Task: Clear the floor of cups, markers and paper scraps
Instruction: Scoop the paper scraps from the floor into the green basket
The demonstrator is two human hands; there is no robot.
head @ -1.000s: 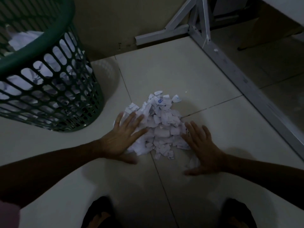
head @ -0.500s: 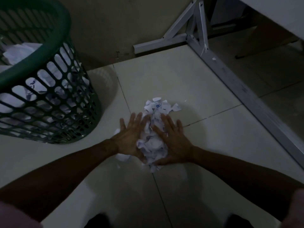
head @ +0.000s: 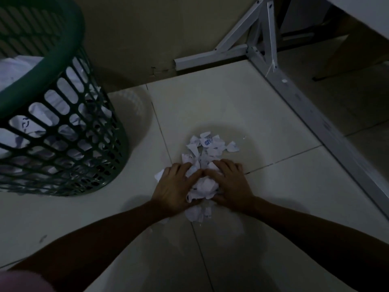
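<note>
Green plastic lattice fills my far left: the waste basket (head: 63, 114) stands on the floor (head: 273, 207), already holding crumpled white paper, with its open rim toward me. That is where I judge this handful should go, and it is near enough that one lift and swing to the left would reach it.

Moving right, my left hand (head: 174, 186) has its fingers curled around the near side of the paper scraps (head: 203, 186), and my right hand (head: 231, 184) mirrors it on the other side. Both grips are pressed inward on the bunched wad between them, thumbs meeting over the top. To do this well, I would squeeze low, with fingertips sliding under the heap against the tile, so that loose pieces ride up with the mass.

I expect leftovers. A fan of scraps lies beyond my fingertips, untouched, a few more trail out below my wrists, and one pokes out beside my left hand. A second gather looks necessary.

Further right, a white metal frame (head: 294, 98) runs diagonally along the floor under a tabletop (head: 362, 11). It sits well apart from the heap and does not block the path to the basket. I see no cups or markers here.
</note>
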